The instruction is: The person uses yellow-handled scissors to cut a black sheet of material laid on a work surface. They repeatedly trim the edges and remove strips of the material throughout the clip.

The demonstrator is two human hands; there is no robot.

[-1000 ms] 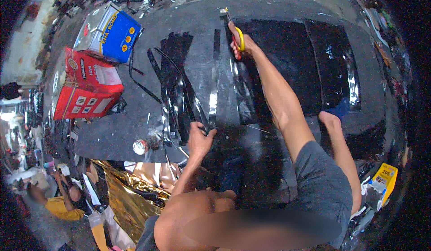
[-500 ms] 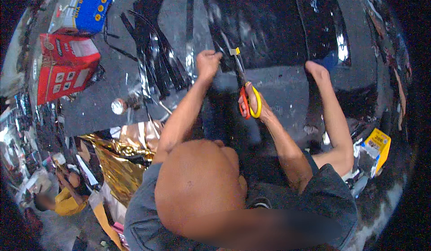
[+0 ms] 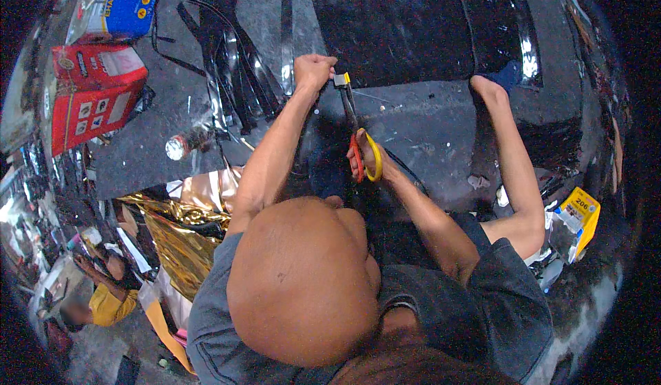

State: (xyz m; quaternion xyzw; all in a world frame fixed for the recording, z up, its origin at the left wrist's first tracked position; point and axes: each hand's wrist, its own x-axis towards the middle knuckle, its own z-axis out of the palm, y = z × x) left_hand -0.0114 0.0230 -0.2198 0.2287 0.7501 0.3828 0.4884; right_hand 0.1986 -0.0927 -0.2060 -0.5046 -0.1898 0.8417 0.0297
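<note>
Scissors (image 3: 350, 109) with red and yellow handles sit in the right hand's (image 3: 369, 158) grip near 12 o'clock in the head view, blade ends just below the left hand (image 3: 315, 72). Its fingers are closed beside the near-left corner of a black sheet (image 3: 399, 30) toward 1 o'clock; what they pinch, if anything, cannot be told. Bare grey mat (image 3: 420, 127) opens below the sheet's near edge at 2 o'clock. Glossy, narrow black strips (image 3: 237, 75) overlap at 11 o'clock, a boxy red carton (image 3: 103, 96) stands at 10, and crumpled gold foil (image 3: 182, 254) spreads at 8.

2 boxes (image 3: 96, 102) lie left of the strips (image 3: 231, 54), the sheet (image 3: 399, 27) right.
</note>
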